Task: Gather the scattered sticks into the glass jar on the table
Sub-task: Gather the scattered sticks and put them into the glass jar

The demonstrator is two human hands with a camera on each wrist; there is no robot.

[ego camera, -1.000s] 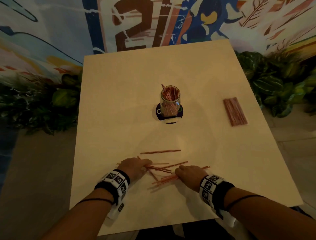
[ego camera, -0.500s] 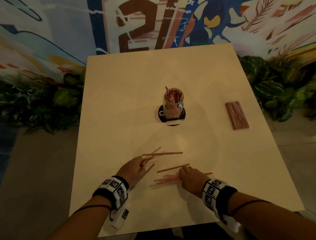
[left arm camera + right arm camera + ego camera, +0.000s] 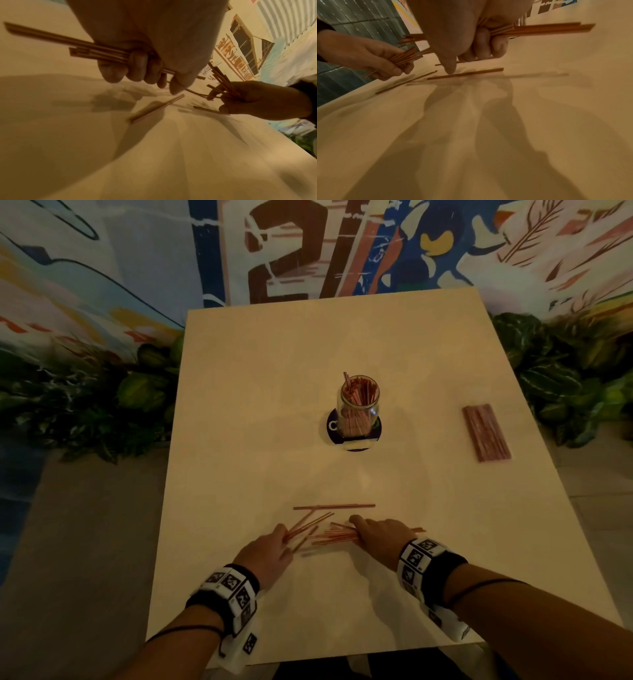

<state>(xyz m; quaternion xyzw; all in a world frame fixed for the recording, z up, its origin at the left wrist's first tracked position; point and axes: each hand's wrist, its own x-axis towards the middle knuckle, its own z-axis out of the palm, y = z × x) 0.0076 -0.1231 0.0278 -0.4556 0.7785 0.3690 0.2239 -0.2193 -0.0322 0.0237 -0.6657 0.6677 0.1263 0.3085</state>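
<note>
A glass jar [image 3: 359, 405] holding several reddish sticks stands on a dark coaster [image 3: 330, 428] at the table's middle. Near the front edge, my left hand [image 3: 269, 549] grips a bundle of sticks [image 3: 96, 50] in curled fingers. My right hand [image 3: 380, 534] grips another bundle [image 3: 539, 29], its thumb tip pressing down beside a loose stick [image 3: 465, 74] on the table. A long stick [image 3: 334, 506] lies flat just beyond both hands. More loose sticks [image 3: 305, 537] lie between the hands.
A flat pack of sticks [image 3: 485, 437] lies near the table's right edge. The beige table [image 3: 260, 412] is flanked by leafy plants [image 3: 565, 381] on both sides, with a painted wall behind. The table's front edge runs close behind my wrists.
Both hands have swept inward and forward, each closing on more sticks. The right hand moved left toward the loose sticks; fewer sticks lie scattered between the hands.
</note>
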